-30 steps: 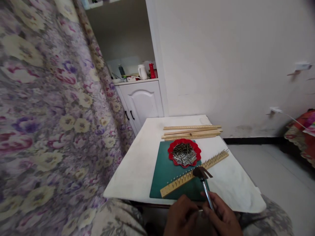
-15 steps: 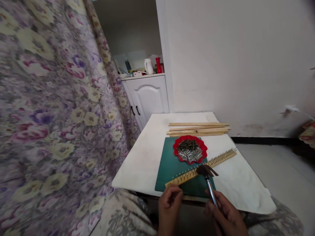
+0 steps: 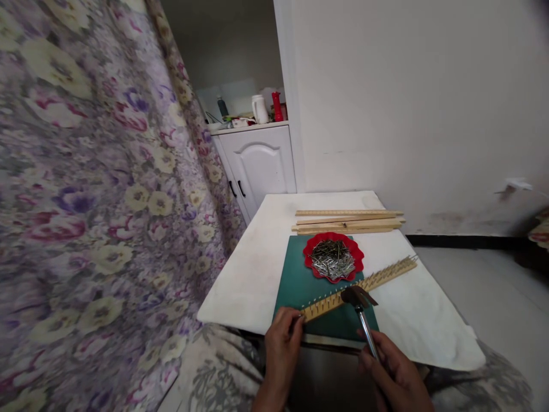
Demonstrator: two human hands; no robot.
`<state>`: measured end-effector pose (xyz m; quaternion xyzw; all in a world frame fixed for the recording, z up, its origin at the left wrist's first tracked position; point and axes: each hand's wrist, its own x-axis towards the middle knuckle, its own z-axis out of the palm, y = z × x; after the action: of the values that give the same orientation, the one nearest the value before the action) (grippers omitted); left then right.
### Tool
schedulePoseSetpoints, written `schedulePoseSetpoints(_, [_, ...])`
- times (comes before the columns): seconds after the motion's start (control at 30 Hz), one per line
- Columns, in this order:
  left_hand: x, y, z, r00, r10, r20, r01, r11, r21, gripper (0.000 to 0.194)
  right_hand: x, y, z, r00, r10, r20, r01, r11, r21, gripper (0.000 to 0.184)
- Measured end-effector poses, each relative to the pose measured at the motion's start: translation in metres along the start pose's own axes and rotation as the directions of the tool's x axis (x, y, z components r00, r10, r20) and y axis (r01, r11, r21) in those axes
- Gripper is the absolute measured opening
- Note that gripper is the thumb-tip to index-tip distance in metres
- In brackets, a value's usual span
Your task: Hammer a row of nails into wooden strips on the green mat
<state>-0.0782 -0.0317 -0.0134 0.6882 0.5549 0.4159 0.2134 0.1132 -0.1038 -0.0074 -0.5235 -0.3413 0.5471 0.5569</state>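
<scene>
My right hand (image 3: 394,369) is closed around the handle of a claw hammer (image 3: 363,323), its dark head over the middle of a wooden strip (image 3: 317,309). Rows of nails stand up along this strip, which lies slantwise across a green mat (image 3: 295,272). At the strip's left end, my left hand (image 3: 285,337) has thumb and forefinger pinched together; whatever is between them is too small to make out. Just behind the strip, a red scalloped bowl (image 3: 306,260) holds a heap of nails (image 3: 332,260), some dark and some silvery.
Several wooden strips (image 3: 347,222) lie across the back of the white-covered table (image 3: 240,280). A floral curtain (image 3: 107,200) hangs at the left. Behind stands a white cabinet (image 3: 261,166) with a white jug (image 3: 259,109) and a red bottle (image 3: 277,106) on top.
My left hand has moved forward and slightly left, up to the strip's left end. The hammer has stayed almost where it was in my right hand.
</scene>
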Motion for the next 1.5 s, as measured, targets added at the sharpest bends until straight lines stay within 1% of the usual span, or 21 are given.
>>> schedulePoseSetpoints(0.1, [0.001,-0.003,0.000,1.000,0.007,0.008,-0.007,1.000,0.017,0.019,-0.001,-0.002,0.000,1.000,-0.003,0.002,0.003,1.000,0.004,0.047])
schedulePoseSetpoints(0.27, [0.000,-0.006,0.000,1.000,0.012,-0.002,-0.012,0.999,0.035,0.020,-0.001,-0.005,0.001,1.000,0.030,0.002,-0.030,0.999,-0.015,0.047])
schedulePoseSetpoints(0.4, [0.001,-0.007,0.000,1.000,0.019,-0.009,-0.019,0.998,0.067,0.020,-0.001,0.000,0.002,0.999,-0.007,-0.049,0.007,1.000,0.009,0.045])
schedulePoseSetpoints(0.5, [0.001,-0.006,0.001,0.999,0.039,-0.001,-0.039,0.995,0.089,0.017,-0.001,0.002,0.001,0.999,-0.014,-0.032,0.014,1.000,0.015,0.042])
schedulePoseSetpoints(0.57, [0.001,-0.004,0.002,0.999,0.047,0.005,-0.047,0.994,0.101,0.016,0.000,-0.001,-0.002,0.999,-0.041,-0.013,0.041,0.999,0.013,0.039])
schedulePoseSetpoints(0.63, [0.002,-0.003,0.003,0.999,0.050,0.016,-0.051,0.993,0.108,0.015,0.002,-0.007,-0.006,0.996,-0.063,0.057,0.063,0.998,-0.010,0.036])
schedulePoseSetpoints(0.7, [0.002,-0.003,0.005,0.999,0.045,0.023,-0.048,0.993,0.108,0.016,0.005,-0.015,-0.008,0.981,-0.060,0.186,0.073,0.995,-0.066,0.033])
schedulePoseSetpoints(0.77, [0.003,-0.004,0.006,0.999,0.037,0.030,-0.040,0.994,0.105,0.016,0.007,-0.023,-0.006,0.949,-0.070,0.307,0.112,0.986,-0.123,0.029])
schedulePoseSetpoints(0.8, [0.003,-0.004,0.007,0.999,0.034,0.031,-0.037,0.994,0.104,0.016,0.008,-0.026,-0.003,0.922,-0.071,0.380,0.137,0.979,-0.150,0.028])
schedulePoseSetpoints(0.87, [0.004,-0.005,0.007,0.999,0.033,0.036,-0.036,0.994,0.106,0.016,0.009,-0.031,0.006,0.894,-0.078,0.440,0.187,0.960,-0.210,0.026])
schedulePoseSetpoints(0.9, [0.004,-0.006,0.007,0.999,0.034,0.037,-0.038,0.993,0.110,0.016,0.010,-0.032,0.010,0.885,-0.082,0.458,0.212,0.947,-0.242,0.026])
schedulePoseSetpoints(0.97, [0.004,-0.007,0.008,0.999,0.034,0.038,-0.038,0.992,0.121,0.016,0.010,-0.032,0.019,0.882,-0.081,0.464,0.241,0.925,-0.295,0.029])
schedulePoseSetpoints(1.07, [0.003,-0.009,0.009,0.999,0.028,0.035,-0.032,0.989,0.145,0.015,0.011,-0.032,0.026,0.870,-0.066,0.489,0.261,0.903,-0.342,0.033])
schedulePoseSetpoints(1.23, [0.002,-0.015,0.013,0.999,0.024,0.025,-0.028,0.986,0.163,0.015,0.014,-0.031,0.025,0.842,-0.086,0.533,0.337,0.856,-0.393,0.032])
schedulePoseSetpoints(1.4, [0.003,-0.016,0.013,0.999,0.021,0.037,-0.026,0.991,0.131,0.013,0.014,-0.034,0.026,0.845,-0.071,0.531,0.329,0.850,-0.410,0.032])
schedulePoseSetpoints(1.5, [0.003,-0.015,0.013,0.999,0.025,0.028,-0.028,0.991,0.133,0.014,0.014,-0.035,0.027,0.836,-0.065,0.545,0.332,0.851,-0.408,0.031])
